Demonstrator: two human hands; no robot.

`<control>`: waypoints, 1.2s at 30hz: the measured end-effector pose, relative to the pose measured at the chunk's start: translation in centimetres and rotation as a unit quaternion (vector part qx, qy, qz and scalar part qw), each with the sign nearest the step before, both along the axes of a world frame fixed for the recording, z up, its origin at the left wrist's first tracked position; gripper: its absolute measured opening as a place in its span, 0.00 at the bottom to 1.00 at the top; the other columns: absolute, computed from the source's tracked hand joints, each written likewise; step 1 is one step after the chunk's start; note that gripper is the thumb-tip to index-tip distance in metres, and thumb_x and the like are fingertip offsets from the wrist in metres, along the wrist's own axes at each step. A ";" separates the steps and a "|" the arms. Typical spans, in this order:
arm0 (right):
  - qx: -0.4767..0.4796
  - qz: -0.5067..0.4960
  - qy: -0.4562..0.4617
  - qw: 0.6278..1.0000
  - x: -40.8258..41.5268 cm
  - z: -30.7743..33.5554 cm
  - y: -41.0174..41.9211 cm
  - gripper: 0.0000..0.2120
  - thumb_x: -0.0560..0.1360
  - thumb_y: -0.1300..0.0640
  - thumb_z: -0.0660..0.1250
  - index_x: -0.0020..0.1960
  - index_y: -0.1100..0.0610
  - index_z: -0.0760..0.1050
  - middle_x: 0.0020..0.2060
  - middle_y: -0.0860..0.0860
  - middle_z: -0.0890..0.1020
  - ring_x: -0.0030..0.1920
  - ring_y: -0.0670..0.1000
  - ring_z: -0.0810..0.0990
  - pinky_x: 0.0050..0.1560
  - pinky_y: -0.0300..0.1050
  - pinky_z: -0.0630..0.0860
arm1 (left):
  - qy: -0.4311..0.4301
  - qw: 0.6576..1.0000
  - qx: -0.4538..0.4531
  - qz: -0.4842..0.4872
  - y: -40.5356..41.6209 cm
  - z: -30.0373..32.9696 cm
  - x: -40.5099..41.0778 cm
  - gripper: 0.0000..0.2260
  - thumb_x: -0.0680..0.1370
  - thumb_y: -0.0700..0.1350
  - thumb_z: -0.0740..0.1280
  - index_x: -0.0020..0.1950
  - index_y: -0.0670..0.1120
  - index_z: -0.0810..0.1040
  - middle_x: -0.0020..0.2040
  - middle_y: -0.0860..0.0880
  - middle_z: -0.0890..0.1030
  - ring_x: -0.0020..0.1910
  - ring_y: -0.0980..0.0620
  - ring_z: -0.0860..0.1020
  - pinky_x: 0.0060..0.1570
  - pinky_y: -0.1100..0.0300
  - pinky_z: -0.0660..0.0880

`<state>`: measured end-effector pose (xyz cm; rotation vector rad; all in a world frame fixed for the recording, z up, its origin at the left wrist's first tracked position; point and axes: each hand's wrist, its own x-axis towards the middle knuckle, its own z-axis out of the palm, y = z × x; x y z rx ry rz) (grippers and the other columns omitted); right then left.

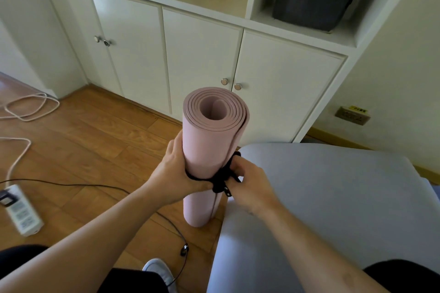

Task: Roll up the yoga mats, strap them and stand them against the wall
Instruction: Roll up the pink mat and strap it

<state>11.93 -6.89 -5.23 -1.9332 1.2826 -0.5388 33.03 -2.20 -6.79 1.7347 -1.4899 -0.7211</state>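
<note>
1. A rolled pink yoga mat (207,150) stands upright on the wooden floor (95,140) at the centre of the frame, its spiral top end facing the camera and its lower end resting on the boards.
2. A black strap (220,177) circles the roll about midway down, bunched into a knot or loop on its right side, with a small buckle hanging below.
3. The left hand (175,169) wraps around the left side of the mat at strap level, fingers curled on the roll.
4. The right hand (250,182) pinches the bunched part of the strap against the mat's right side, fingers curled around the black webbing.
5. Just right of the mat, filling the lower right of the frame, lies a grey cushioned surface (321,197); its edge touches or nearly touches the roll.
6. Behind the mat, across the upper half, stands a white cabinet (202,54) with closed doors and round metal knobs, with open shelves above.
7. At the left edge, a white power strip (20,209) lies on the floor, with pale and black cables (31,104) looping around it.
</note>
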 end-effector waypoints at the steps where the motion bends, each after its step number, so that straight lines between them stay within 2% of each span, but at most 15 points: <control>1: 0.002 0.004 0.001 1.000 -0.1 0.1 -0.1 0.10 0.78 0.62 0.66 0.45 0.47 0.76 0.43 0.44 0.85 0.46 0.47 0.84 0.44 0.43 0.82 | -0.012 1.000 -0.002 0.001 0.0 0.1 0.3 0.62 0.54 0.61 0.87 0.80 0.62 0.54 0.68 0.61 0.64 0.68 0.55 0.68 0.62 0.49 0.78; 3: 0.010 0.009 -0.005 1.000 0.2 0.3 0.1 0.11 0.79 0.63 0.67 0.46 0.46 0.76 0.43 0.44 0.85 0.46 0.45 0.84 0.43 0.37 0.78 | 0.001 0.999 -0.020 0.027 0.2 0.2 0.0 0.58 0.53 0.59 0.87 0.77 0.62 0.59 0.65 0.60 0.66 0.66 0.57 0.68 0.61 0.48 0.79; 4: 0.014 0.010 -0.006 1.000 0.4 0.3 0.1 0.11 0.78 0.63 0.67 0.46 0.46 0.76 0.43 0.44 0.85 0.46 0.46 0.84 0.42 0.37 0.78 | 0.025 0.998 -0.034 0.053 0.5 0.1 -0.6 0.56 0.53 0.57 0.88 0.75 0.62 0.61 0.65 0.60 0.67 0.64 0.60 0.69 0.59 0.49 0.80; 7: 0.016 0.007 -0.008 1.000 0.8 0.4 0.2 0.12 0.76 0.64 0.64 0.48 0.47 0.76 0.43 0.45 0.85 0.44 0.48 0.84 0.43 0.43 0.81 | 0.107 0.985 -0.073 0.114 1.1 -0.5 -2.7 0.53 0.56 0.50 0.89 0.72 0.60 0.62 0.64 0.58 0.74 0.63 0.61 0.75 0.50 0.56 0.81; 9: 0.012 0.003 -0.004 1.000 0.9 0.5 0.4 0.12 0.75 0.65 0.63 0.47 0.47 0.75 0.42 0.46 0.84 0.43 0.49 0.83 0.41 0.45 0.81 | 0.122 0.980 -0.077 0.138 1.3 -0.5 -3.4 0.50 0.58 0.49 0.88 0.71 0.61 0.62 0.59 0.59 0.79 0.58 0.60 0.79 0.46 0.57 0.81; 12: -0.009 0.006 0.015 1.000 1.0 0.8 0.6 0.13 0.78 0.63 0.64 0.43 0.45 0.70 0.38 0.45 0.81 0.37 0.45 0.79 0.33 0.35 0.71 | 0.130 0.974 -0.077 0.168 1.1 -0.2 -3.4 0.46 0.60 0.49 0.87 0.70 0.61 0.64 0.55 0.58 0.80 0.53 0.58 0.80 0.40 0.60 0.81; 15: -0.040 0.003 0.066 0.997 0.5 1.2 0.7 0.15 0.82 0.60 0.65 0.42 0.43 0.67 0.38 0.43 0.77 0.37 0.44 0.76 0.31 0.35 0.67 | 0.127 0.972 -0.076 0.183 0.9 0.2 -3.3 0.41 0.63 0.51 0.86 0.69 0.57 0.66 0.54 0.59 0.79 0.51 0.60 0.80 0.35 0.66 0.78; 19: -0.045 -0.026 0.123 0.991 -1.6 0.6 1.1 0.14 0.83 0.58 0.64 0.43 0.45 0.66 0.40 0.49 0.77 0.35 0.47 0.74 0.27 0.38 0.65 | 0.123 0.973 -0.074 0.179 0.8 0.3 -2.6 0.38 0.64 0.52 0.86 0.67 0.56 0.68 0.55 0.59 0.80 0.53 0.59 0.80 0.38 0.64 0.79; 22: -0.043 -0.067 0.148 0.986 -2.6 0.4 1.8 0.12 0.83 0.57 0.65 0.46 0.44 0.66 0.39 0.48 0.76 0.34 0.46 0.73 0.26 0.38 0.60 | 0.121 0.975 -0.073 0.172 0.7 0.2 -2.5 0.37 0.64 0.50 0.86 0.66 0.57 0.69 0.56 0.59 0.80 0.53 0.59 0.80 0.39 0.63 0.80; 25: -0.072 -0.084 0.115 0.987 -1.9 0.9 3.6 0.12 0.82 0.58 0.66 0.46 0.47 0.66 0.33 0.44 0.73 0.31 0.46 0.70 0.27 0.38 0.67 | 0.119 0.976 -0.070 0.166 0.7 0.2 -2.6 0.35 0.64 0.49 0.85 0.64 0.58 0.69 0.54 0.59 0.81 0.53 0.59 0.81 0.39 0.62 0.80; 27: -0.075 -0.092 0.092 0.989 -0.6 1.1 5.0 0.11 0.82 0.58 0.67 0.46 0.50 0.66 0.32 0.43 0.70 0.29 0.45 0.68 0.30 0.33 0.70 | 0.111 0.978 -0.064 0.166 0.7 0.2 -2.8 0.34 0.64 0.49 0.85 0.62 0.58 0.69 0.53 0.59 0.81 0.52 0.59 0.81 0.40 0.59 0.82; 29: -0.084 -0.099 0.085 0.988 1.2 1.0 5.9 0.06 0.82 0.58 0.66 0.48 0.52 0.70 0.33 0.42 0.70 0.30 0.44 0.67 0.26 0.34 0.67 | 0.106 0.979 -0.060 0.162 0.8 0.1 -3.0 0.34 0.63 0.50 0.86 0.61 0.57 0.70 0.52 0.58 0.82 0.52 0.58 0.81 0.41 0.56 0.83; 31: -0.093 -0.097 0.068 0.989 2.8 0.8 6.0 0.01 0.81 0.59 0.66 0.50 0.55 0.75 0.35 0.44 0.72 0.31 0.43 0.66 0.26 0.33 0.62 | 0.102 0.980 -0.059 0.161 1.0 0.2 -3.4 0.34 0.63 0.52 0.86 0.61 0.57 0.70 0.51 0.57 0.82 0.50 0.59 0.82 0.40 0.55 0.84; 33: -0.085 -0.098 0.046 0.990 4.0 0.5 5.9 0.04 0.80 0.60 0.67 0.46 0.55 0.75 0.36 0.45 0.71 0.31 0.41 0.64 0.28 0.30 0.62 | 0.092 0.981 -0.054 0.160 1.2 0.2 -3.5 0.33 0.63 0.52 0.86 0.60 0.57 0.70 0.50 0.57 0.83 0.49 0.58 0.82 0.41 0.53 0.84; 36: -0.091 -0.113 -0.019 0.989 5.3 -0.3 5.9 0.22 0.77 0.65 0.69 0.35 0.43 0.64 0.31 0.38 0.67 0.31 0.40 0.66 0.33 0.26 0.66 | 0.091 0.980 -0.035 0.174 1.4 0.3 -3.2 0.33 0.63 0.52 0.85 0.61 0.57 0.70 0.49 0.56 0.83 0.48 0.56 0.82 0.42 0.48 0.85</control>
